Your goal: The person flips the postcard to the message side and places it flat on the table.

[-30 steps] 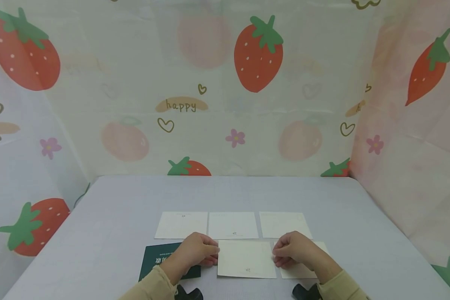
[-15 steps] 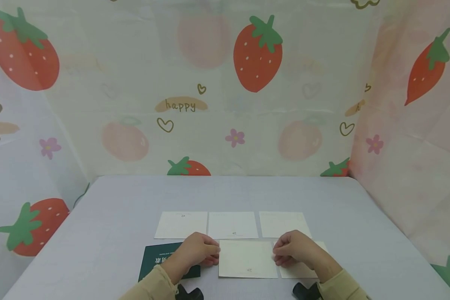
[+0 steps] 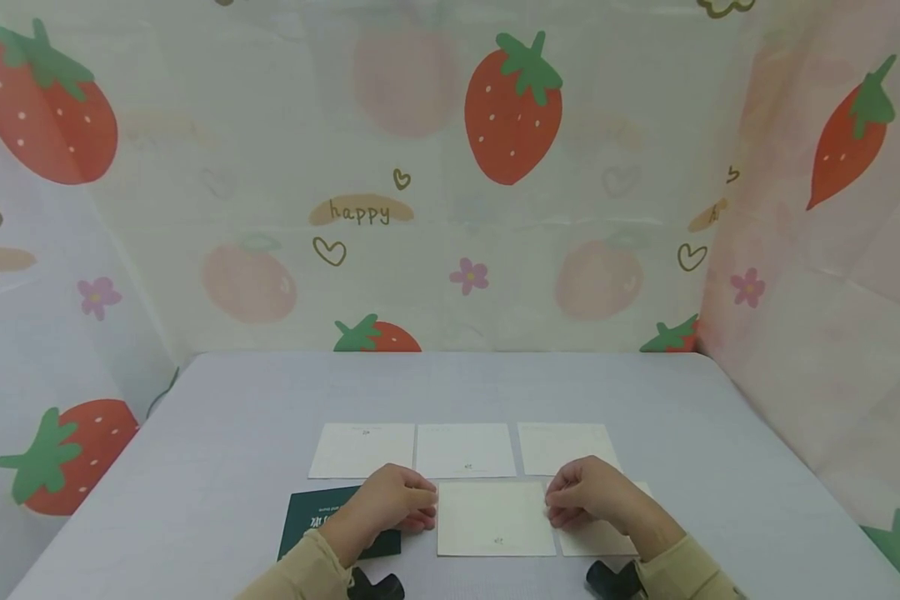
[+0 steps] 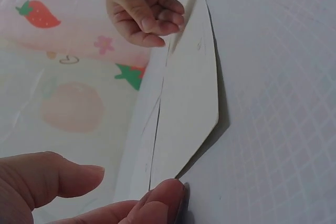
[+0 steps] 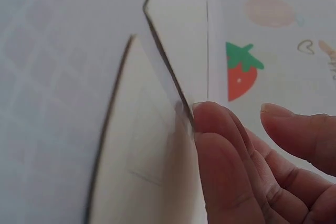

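Observation:
A cream card (image 3: 495, 518) with a tiny print near its lower edge lies flat in the middle of the front row. My left hand (image 3: 390, 502) is at its left edge, and in the left wrist view the fingertips (image 4: 167, 195) touch its corner while the thumb (image 4: 79, 177) stands apart. At the right edge is my right hand (image 3: 592, 500); its fingers (image 5: 226, 166) rest by the card's edge, with the thumb (image 5: 294, 129) raised away. Below the right hand another pale card (image 5: 142, 150) is partly hidden. Beneath the left forearm lies a dark green card (image 3: 311, 517) with white lettering.
Three pale cards form the back row: a left one (image 3: 363, 450), a middle one (image 3: 465, 451) and a right one (image 3: 566, 446). They lie on a white-covered table (image 3: 450, 387). A strawberry-printed cloth (image 3: 435, 167) stands behind and at both sides.
The middle front card has slid very slightly to the right. My right hand has risen a touch, and my left hand has drawn back a hair to the left.

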### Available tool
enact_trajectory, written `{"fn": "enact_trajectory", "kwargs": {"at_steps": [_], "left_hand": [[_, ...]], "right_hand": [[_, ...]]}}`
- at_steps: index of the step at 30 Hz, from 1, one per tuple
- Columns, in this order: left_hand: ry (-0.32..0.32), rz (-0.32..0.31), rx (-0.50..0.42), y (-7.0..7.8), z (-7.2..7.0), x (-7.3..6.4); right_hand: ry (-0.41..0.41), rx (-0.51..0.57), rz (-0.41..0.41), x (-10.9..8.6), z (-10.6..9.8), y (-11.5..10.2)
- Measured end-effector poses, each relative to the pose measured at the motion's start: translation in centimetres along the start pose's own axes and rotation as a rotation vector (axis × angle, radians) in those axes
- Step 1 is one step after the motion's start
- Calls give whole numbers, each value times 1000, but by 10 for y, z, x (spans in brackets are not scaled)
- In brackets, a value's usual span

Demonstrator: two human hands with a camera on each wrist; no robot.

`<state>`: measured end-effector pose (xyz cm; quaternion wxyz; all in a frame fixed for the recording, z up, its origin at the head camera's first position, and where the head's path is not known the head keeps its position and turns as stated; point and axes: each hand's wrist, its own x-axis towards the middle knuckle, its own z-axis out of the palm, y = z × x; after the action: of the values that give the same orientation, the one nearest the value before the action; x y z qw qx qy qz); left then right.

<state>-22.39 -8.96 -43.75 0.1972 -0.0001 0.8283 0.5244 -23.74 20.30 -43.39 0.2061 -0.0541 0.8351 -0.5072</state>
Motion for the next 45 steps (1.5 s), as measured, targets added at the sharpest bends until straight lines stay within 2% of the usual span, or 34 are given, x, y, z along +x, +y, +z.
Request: {"fn": "enact_trajectory", "kwargs": {"at_steps": [8, 20, 30, 40, 45], "left_hand": [[20, -2, 15, 2, -7, -2], [51, 10, -1, 3, -31, -9], [83, 32, -12, -7, -45, -15], [169, -12, -85, -17, -60, -20], [203, -27, -84, -23, -66, -24]], "right_hand": [[24, 15, -23, 4, -1, -7], [16, 33, -65, 12, 4, -26], [9, 39, -104, 21, 21, -43], [-35, 83, -124, 33, 39, -56], [-52, 100, -128, 39, 52, -62]]}}
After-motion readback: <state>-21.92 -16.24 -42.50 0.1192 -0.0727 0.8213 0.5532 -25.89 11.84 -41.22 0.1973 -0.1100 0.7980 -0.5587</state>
